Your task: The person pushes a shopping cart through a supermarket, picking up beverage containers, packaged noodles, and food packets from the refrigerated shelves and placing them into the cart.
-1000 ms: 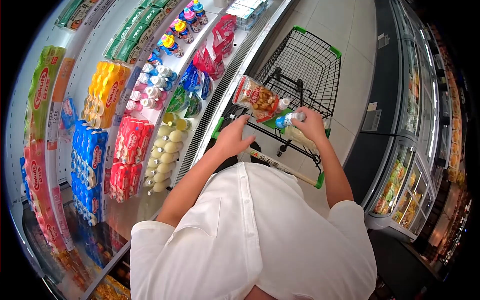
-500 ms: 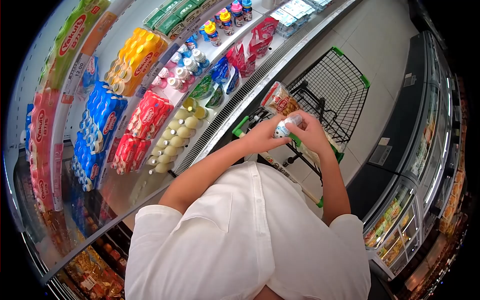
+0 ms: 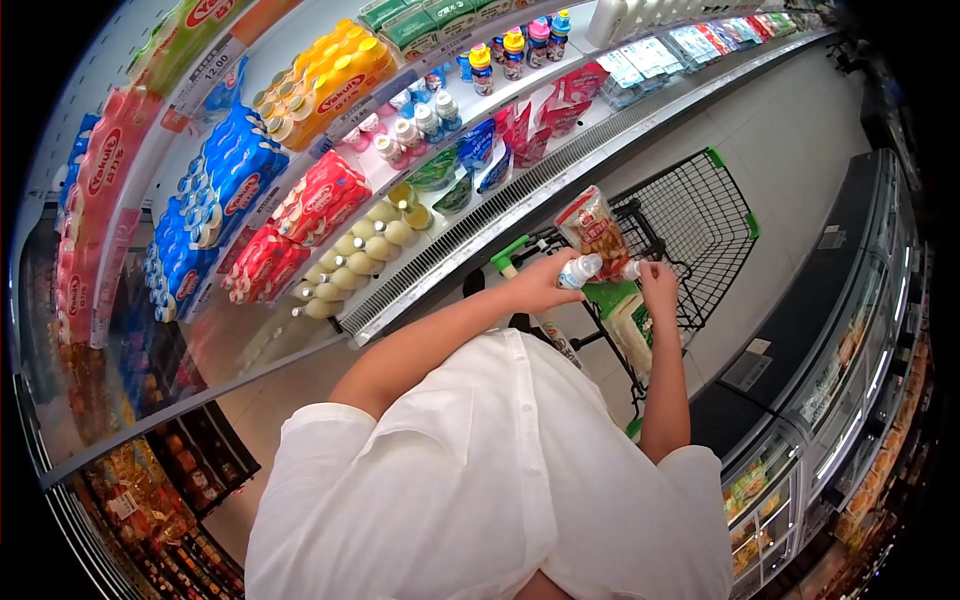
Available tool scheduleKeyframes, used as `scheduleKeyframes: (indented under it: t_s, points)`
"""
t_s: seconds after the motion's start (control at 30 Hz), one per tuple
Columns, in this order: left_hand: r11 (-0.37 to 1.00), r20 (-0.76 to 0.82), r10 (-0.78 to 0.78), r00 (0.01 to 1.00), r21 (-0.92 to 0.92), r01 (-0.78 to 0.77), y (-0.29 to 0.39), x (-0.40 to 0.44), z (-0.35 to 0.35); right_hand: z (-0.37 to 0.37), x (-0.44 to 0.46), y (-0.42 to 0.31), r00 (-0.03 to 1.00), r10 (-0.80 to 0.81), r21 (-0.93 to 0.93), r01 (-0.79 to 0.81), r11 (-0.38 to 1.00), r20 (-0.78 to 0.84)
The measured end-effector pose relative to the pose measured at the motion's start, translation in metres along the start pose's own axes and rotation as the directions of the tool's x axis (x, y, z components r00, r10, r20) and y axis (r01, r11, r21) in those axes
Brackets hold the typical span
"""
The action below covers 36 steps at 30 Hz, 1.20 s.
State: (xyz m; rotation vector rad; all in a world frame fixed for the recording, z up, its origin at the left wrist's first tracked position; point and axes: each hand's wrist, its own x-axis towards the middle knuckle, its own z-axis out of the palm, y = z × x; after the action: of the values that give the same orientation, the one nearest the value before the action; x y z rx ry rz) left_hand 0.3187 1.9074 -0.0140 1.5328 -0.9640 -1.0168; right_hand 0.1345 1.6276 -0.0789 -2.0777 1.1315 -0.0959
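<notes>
My left hand (image 3: 538,284) is wrapped round a small bottle (image 3: 575,273) with a white and pale blue body. The bottle tilts to the right, its clear upper end away from the palm. To the right and apart from it, my right hand (image 3: 659,287) pinches a small white cap (image 3: 632,270) between thumb and fingertips. Just beyond both hands, a red and clear bag of brown food (image 3: 597,235) leans upright in the near end of the black wire shopping cart (image 3: 690,205). A green and white package (image 3: 628,325) lies below it in the cart, partly hidden.
On the left runs a chilled shelf with red Yakult packs (image 3: 318,197), blue packs (image 3: 222,175), rounded pale bottles (image 3: 365,245) and pink pouches (image 3: 565,105). Its grated front edge (image 3: 510,205) passes close to the cart. Glass-fronted freezers (image 3: 800,430) line the right side.
My hands were together on the bottle. Now my right hand has moved right, away from it, with the white cap. The view has shifted, and more of the bag shows.
</notes>
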Motion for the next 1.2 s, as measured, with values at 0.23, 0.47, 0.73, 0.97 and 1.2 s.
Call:
scheduleKeyframes:
  t_s: [0.23, 0.47, 0.73, 0.97, 1.2]
  points:
    - [0.996, -0.037, -0.087, 0.996, -0.031, 0.086, -0.019, 0.014, 0.005, 0.012, 0.010, 0.031, 0.997, 0.068, -0.268, -0.078, 0.960, -0.047]
    - [0.994, 0.000, -0.022, 1.000, 0.105, 0.022, -0.021, 0.018, 0.015, 0.008, -0.005, -0.007, 0.986, 0.114, -0.227, -0.140, 0.964, -0.123]
    - [0.995, 0.064, 0.082, 0.995, 0.057, -0.085, -0.041, 0.042, 0.033, 0.062, -0.066, -0.087, 0.958, -0.283, 0.606, 0.198, 0.771, 0.047]
    - [0.955, 0.329, -0.110, 0.938, 0.295, 0.009, -0.020, 0.078, 0.007, 0.084, -0.030, -0.062, 0.958, 0.270, 0.929, -0.011, 0.370, -0.096]
    - [0.943, 0.325, -0.020, 0.946, 0.320, -0.090, -0.050, 0.099, -0.018, 0.042, 0.010, 0.007, 0.664, 0.699, 0.941, 0.021, 0.338, -0.265]
